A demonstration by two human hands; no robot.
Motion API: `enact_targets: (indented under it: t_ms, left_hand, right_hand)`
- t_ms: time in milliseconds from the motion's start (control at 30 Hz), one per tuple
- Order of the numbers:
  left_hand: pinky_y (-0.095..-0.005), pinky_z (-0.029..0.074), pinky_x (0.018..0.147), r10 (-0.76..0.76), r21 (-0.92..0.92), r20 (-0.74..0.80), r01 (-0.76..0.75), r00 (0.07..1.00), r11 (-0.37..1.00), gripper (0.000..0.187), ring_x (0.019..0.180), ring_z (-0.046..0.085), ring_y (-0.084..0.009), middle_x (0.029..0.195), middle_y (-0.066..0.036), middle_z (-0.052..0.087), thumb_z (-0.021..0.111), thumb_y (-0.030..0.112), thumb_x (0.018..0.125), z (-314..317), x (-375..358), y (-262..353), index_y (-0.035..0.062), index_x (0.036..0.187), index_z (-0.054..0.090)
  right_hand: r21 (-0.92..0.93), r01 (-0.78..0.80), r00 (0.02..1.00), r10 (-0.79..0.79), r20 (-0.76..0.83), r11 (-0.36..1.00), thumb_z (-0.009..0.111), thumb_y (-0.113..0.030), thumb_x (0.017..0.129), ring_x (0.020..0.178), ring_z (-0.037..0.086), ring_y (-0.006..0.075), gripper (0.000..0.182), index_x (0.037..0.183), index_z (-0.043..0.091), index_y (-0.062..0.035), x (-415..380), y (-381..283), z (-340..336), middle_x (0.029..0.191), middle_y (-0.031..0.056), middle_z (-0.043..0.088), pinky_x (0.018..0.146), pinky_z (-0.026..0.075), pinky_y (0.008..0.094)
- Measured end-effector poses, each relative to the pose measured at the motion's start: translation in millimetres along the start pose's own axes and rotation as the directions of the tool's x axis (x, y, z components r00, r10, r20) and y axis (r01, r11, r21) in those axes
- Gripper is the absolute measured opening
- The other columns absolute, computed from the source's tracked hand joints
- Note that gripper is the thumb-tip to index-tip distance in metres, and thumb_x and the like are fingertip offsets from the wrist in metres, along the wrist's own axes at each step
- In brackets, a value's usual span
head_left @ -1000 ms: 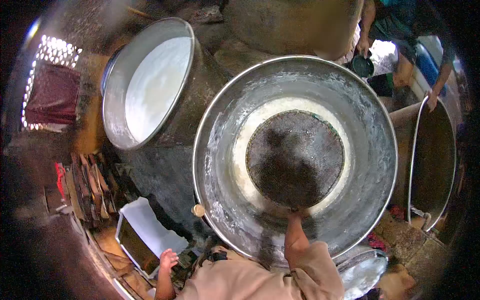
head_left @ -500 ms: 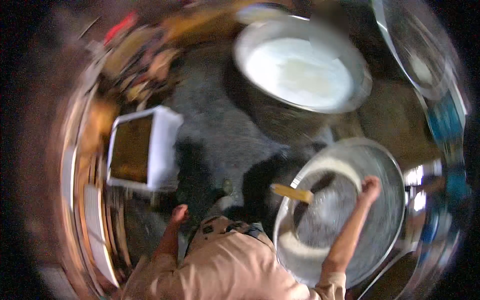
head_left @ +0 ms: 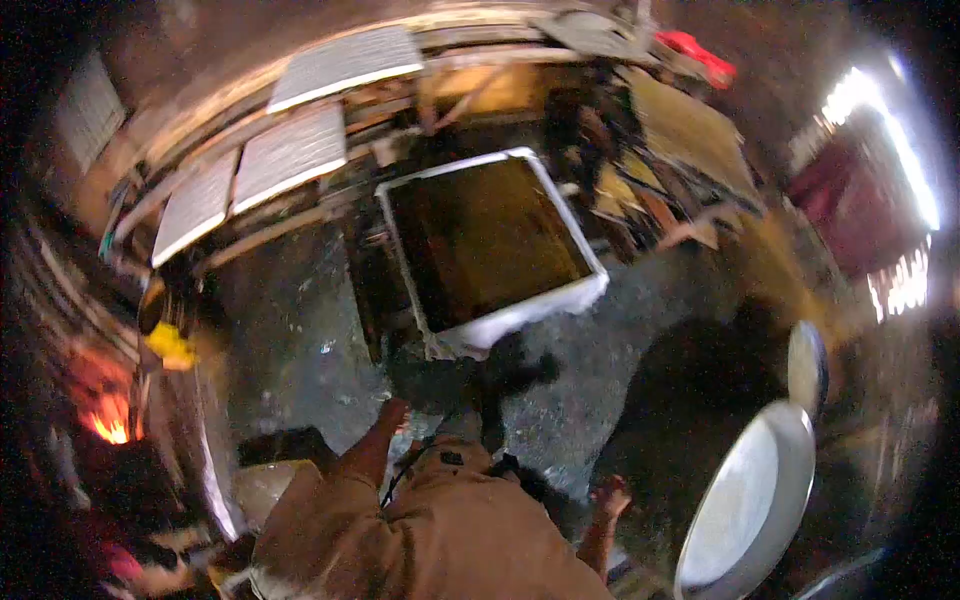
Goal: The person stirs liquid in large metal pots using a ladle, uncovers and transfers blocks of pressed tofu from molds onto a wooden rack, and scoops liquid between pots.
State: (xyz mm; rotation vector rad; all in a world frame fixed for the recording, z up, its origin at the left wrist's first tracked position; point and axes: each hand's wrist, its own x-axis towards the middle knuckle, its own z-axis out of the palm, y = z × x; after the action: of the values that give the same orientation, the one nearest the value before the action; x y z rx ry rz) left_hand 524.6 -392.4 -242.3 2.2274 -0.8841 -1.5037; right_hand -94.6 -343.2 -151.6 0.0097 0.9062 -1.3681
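My left hand [head_left: 398, 414] hangs low beside my body, near the close side of a square box [head_left: 545, 312] with white edges and a dark brown inside. The hand is smeared, so its fingers do not show clearly. On the other side, my right hand [head_left: 612, 495] is held low with its fingers loosely apart, and I see nothing in it. Nearest to it is a big round metal basin [head_left: 800, 470] with white contents, at the lower right. Neither hand touches the box or the basin.
A fire [head_left: 110, 420] glows at the far left, below a yellow object [head_left: 172, 345]. Pale flat panels [head_left: 350, 65] lie along a wooden rack at the back. Wood pieces [head_left: 655, 215] are heaped right of the box. Maroon cloth [head_left: 850, 215] hangs by a bright opening.
My view has swung left, bringing the box to the centre and the basin of white to the lower right. My right hand has come away from the other large metal basin, now out of view.
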Motion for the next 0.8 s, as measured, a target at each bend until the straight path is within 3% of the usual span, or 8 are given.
enact_targets:
  t_ms: [133,233,333,500,567,633,700,800]
  left_hand:
    - [-0.0343,0.051,0.063,-0.009,-0.129,-0.111,-0.006,0.994,0.992,0.023,0.078,0.060,-0.0238,0.096,-0.014,0.061,0.058,0.024,0.081,-8,30,5,0.0081,0.097,0.059]
    - [-0.0343,0.051,0.066,0.060,-0.429,-0.175,-0.131,0.983,0.894,0.020,0.081,0.061,-0.0242,0.098,-0.015,0.061,0.059,0.021,0.081,5,54,24,0.0072,0.095,0.060]
    - [-0.0343,0.051,0.069,0.254,-0.995,-0.104,-0.101,0.962,-0.024,0.017,0.085,0.061,-0.0245,0.099,-0.016,0.061,0.059,0.018,0.082,49,106,28,0.0063,0.093,0.061]
    - [-0.0337,0.049,0.074,0.104,-0.905,-0.402,-0.412,0.910,0.102,0.017,0.090,0.058,-0.0230,0.099,-0.011,0.060,0.061,0.016,0.076,53,33,110,0.0083,0.091,0.061]
    - [-0.0336,0.049,0.074,-0.048,-0.658,-0.496,-0.339,0.867,0.673,0.016,0.089,0.058,-0.0217,0.096,-0.008,0.060,0.062,0.017,0.073,85,34,94,0.0104,0.088,0.062]
    - [-0.0336,0.049,0.074,-0.135,-0.415,-0.581,-0.150,0.803,0.897,0.016,0.088,0.057,-0.0205,0.094,-0.005,0.060,0.063,0.017,0.070,117,31,83,0.0125,0.086,0.062]
    - [-0.0336,0.048,0.074,-0.231,-0.463,-0.597,-0.095,0.768,0.881,0.016,0.087,0.057,-0.0192,0.091,-0.002,0.060,0.064,0.018,0.068,148,22,84,0.0145,0.083,0.063]
    - [-0.0325,0.049,0.071,-0.394,-0.828,-0.459,-0.223,0.796,0.515,0.015,0.081,0.057,-0.0186,0.085,-0.001,0.059,0.064,0.019,0.066,172,-3,90,0.0141,0.081,0.063]
  right_hand:
    - [-0.413,-0.168,0.971,0.222,0.086,0.895,0.055,-0.024,0.079,0.053,0.045,0.0164,0.019,0.090,0.058,-0.0090,109,1,109,0.065,0.0042,0.053,0.044,0.031,0.0267]
    - [-0.187,-0.511,0.848,0.528,0.048,0.839,0.058,-0.019,0.080,0.051,0.040,0.0160,0.011,0.087,0.057,-0.0102,169,-37,203,0.067,0.0050,0.053,0.041,0.029,0.0281]
    - [-0.451,-0.392,0.920,0.357,-0.163,0.802,0.058,-0.018,0.082,0.047,0.038,0.0154,0.008,0.087,0.055,-0.0125,248,-50,271,0.071,0.0037,0.053,0.039,0.028,0.0276]
    - [-0.601,-0.450,0.802,0.595,0.052,0.660,0.057,-0.020,0.083,0.047,0.041,0.0132,0.012,0.093,0.054,-0.0129,401,-32,360,0.071,0.0030,0.053,0.038,0.029,0.0262]
    - [-0.733,-0.427,0.772,0.636,0.009,0.529,0.056,-0.022,0.083,0.052,0.047,0.0129,0.019,0.098,0.054,-0.0114,439,-4,413,0.074,0.0032,0.053,0.041,0.035,0.0270]
    - [-0.891,-0.237,0.827,0.562,0.024,0.387,0.057,-0.024,0.083,0.057,0.053,0.0134,0.024,0.102,0.053,-0.0094,434,42,491,0.078,0.0035,0.055,0.045,0.041,0.0273]
    - [-0.957,0.052,0.836,0.511,0.198,0.286,0.057,-0.024,0.083,0.060,0.056,0.0142,0.025,0.103,0.054,-0.0082,420,77,538,0.081,0.0040,0.057,0.049,0.044,0.0272]
    - [-0.954,0.296,0.716,0.652,0.250,0.041,0.057,-0.025,0.083,0.060,0.057,0.0137,0.025,0.101,0.055,-0.0087,422,125,593,0.083,0.0042,0.060,0.052,0.046,0.0269]
